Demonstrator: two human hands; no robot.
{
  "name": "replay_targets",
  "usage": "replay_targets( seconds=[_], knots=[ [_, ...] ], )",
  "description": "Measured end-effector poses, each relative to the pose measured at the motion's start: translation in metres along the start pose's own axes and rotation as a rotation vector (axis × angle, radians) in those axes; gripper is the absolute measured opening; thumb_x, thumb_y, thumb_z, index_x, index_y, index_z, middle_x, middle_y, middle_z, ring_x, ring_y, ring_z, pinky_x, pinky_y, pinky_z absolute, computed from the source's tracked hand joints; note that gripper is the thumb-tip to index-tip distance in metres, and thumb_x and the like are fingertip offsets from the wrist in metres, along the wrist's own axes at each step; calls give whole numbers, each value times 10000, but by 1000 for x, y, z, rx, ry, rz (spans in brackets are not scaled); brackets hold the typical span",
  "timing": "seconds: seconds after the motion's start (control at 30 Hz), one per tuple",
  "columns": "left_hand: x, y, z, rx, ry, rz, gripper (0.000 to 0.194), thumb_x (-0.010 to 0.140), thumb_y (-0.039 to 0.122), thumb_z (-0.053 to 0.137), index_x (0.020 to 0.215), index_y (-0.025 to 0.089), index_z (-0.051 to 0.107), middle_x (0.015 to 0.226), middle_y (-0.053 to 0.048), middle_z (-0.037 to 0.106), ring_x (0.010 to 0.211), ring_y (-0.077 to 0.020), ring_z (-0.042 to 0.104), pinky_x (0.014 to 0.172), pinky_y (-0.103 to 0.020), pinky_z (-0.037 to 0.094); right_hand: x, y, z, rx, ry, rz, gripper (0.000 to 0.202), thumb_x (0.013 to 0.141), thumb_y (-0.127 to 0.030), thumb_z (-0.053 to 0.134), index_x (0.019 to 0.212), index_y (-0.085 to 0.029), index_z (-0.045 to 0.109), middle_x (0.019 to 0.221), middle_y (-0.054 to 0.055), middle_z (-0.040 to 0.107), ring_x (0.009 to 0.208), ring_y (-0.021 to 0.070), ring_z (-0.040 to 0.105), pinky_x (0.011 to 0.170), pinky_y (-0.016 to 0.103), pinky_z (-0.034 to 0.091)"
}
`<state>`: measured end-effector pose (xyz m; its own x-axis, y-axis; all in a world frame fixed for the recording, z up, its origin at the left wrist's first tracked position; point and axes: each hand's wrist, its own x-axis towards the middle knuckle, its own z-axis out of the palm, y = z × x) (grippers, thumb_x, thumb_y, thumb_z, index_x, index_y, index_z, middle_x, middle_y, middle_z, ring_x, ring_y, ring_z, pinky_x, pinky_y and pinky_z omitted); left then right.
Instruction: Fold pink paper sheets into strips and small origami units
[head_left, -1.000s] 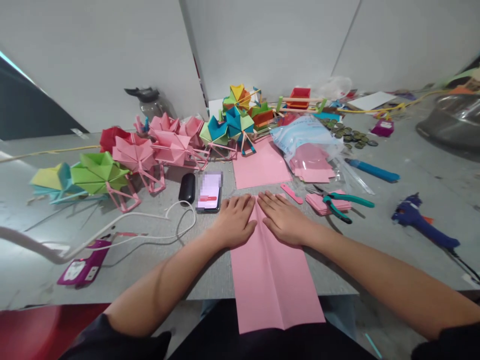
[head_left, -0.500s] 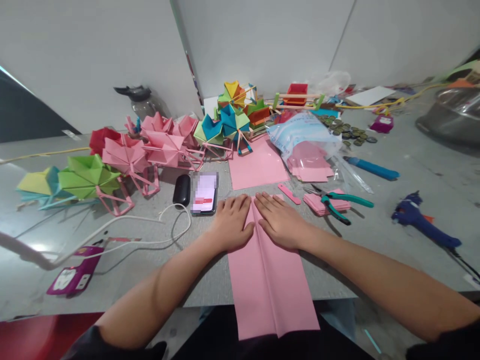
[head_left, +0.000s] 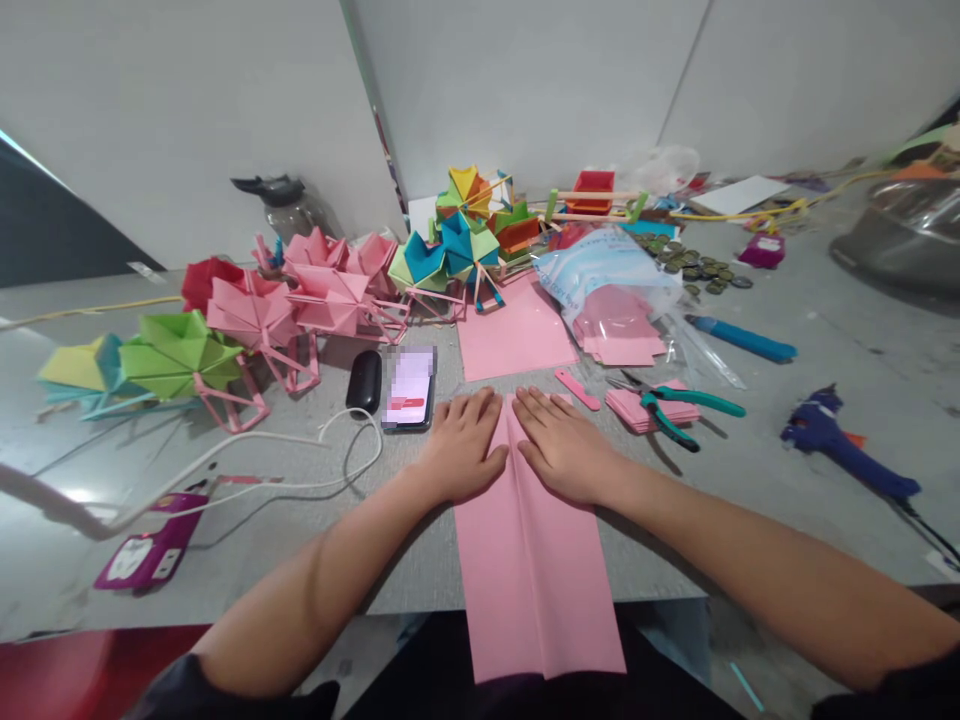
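A long sheet of pink paper (head_left: pixel 536 590) lies in front of me, creased lengthwise down its middle, its near end hanging past the table edge. My left hand (head_left: pixel 466 445) rests flat on the far left part of the sheet, fingers stretched out. On the other side of the crease, my right hand (head_left: pixel 562 440) presses flat too, fingers extended. The two thumbs point toward each other across the crease. Just beyond the right hand is a small pink cutter (head_left: pixel 577 389). Teal-handled pliers (head_left: pixel 675 408) lie on a stack of folded pink paper (head_left: pixel 637 412).
Folded paper models (head_left: pixel 330 295) line the back left. A phone (head_left: pixel 409 385) and a black case (head_left: pixel 364 382) lie left of my hands, near a white cable (head_left: pixel 367 465). A plastic bag (head_left: pixel 600 275) sits behind; a blue glue gun (head_left: pixel 847 445) is at right.
The near end of the pink sheet has shifted slightly left and lies a little flatter. Both hands stay in nearly the same place.
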<state>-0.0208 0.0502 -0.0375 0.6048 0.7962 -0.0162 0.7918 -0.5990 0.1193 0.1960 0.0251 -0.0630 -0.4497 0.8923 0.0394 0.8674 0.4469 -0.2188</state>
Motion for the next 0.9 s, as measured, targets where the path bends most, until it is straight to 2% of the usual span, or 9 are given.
replay_targets(
  seconds=[0.13, 0.2, 0.33, 0.47, 0.63, 0.8, 0.9],
  knots=[
    [-6, 1, -3, -16, 87, 45, 532, 1058, 341, 484, 1549, 146, 549, 1669, -201, 514, 1500, -350, 517, 1274, -565, 350, 0, 12, -4, 20, 66, -35, 646, 1102, -362, 427, 1655, -31, 469, 1738, 239, 407, 1653, 361, 358, 1350, 606, 301],
    [-12, 4, -1, -22, 82, 76, 508, 1087, 319, 420, 1544, 141, 555, 1660, -190, 534, 1532, -325, 502, 1314, -541, 311, -2, 17, -6, 31, 77, -63, 637, 1106, -384, 433, 1640, -43, 498, 1733, 234, 420, 1651, 359, 363, 1357, 601, 289],
    [-22, 9, 9, 5, -19, 109, 644, 1114, 409, 375, 1663, 74, 409, 1750, -219, 413, 1663, -344, 328, 1356, -558, 247, -9, 19, -2, 23, -6, -106, 684, 1113, -432, 420, 1690, -65, 425, 1778, 207, 335, 1677, 357, 297, 1358, 600, 286],
    [-23, 10, 15, 44, -87, 90, 718, 1124, 449, 347, 1722, 55, 298, 1814, -201, 269, 1710, -341, 204, 1382, -564, 178, -11, 16, 4, -6, -16, -86, 697, 1114, -431, 406, 1724, -96, 367, 1802, 184, 287, 1691, 345, 261, 1366, 593, 260],
    [-22, 13, 11, 53, -124, 58, 730, 1125, 448, 348, 1731, 47, 277, 1822, -196, 228, 1714, -337, 185, 1389, -561, 162, -13, 12, 7, -33, -4, -35, 716, 1108, -438, 405, 1728, -83, 357, 1797, 202, 292, 1683, 366, 279, 1360, 596, 272],
    [-23, 13, 12, 51, -118, 67, 739, 1124, 462, 351, 1735, 54, 262, 1825, -189, 224, 1715, -329, 185, 1390, -553, 162, -17, 11, 7, -38, 16, -17, 718, 1104, -446, 405, 1736, -108, 350, 1790, 194, 320, 1675, 371, 300, 1356, 614, 275],
    [-22, 11, 13, 48, -108, 75, 738, 1125, 473, 347, 1736, 67, 262, 1826, -186, 224, 1715, -328, 185, 1390, -553, 160, -16, 11, 4, -38, -5, -15, 713, 1102, -441, 417, 1719, -85, 380, 1789, 204, 314, 1674, 371, 301, 1359, 606, 276]
  ],
)
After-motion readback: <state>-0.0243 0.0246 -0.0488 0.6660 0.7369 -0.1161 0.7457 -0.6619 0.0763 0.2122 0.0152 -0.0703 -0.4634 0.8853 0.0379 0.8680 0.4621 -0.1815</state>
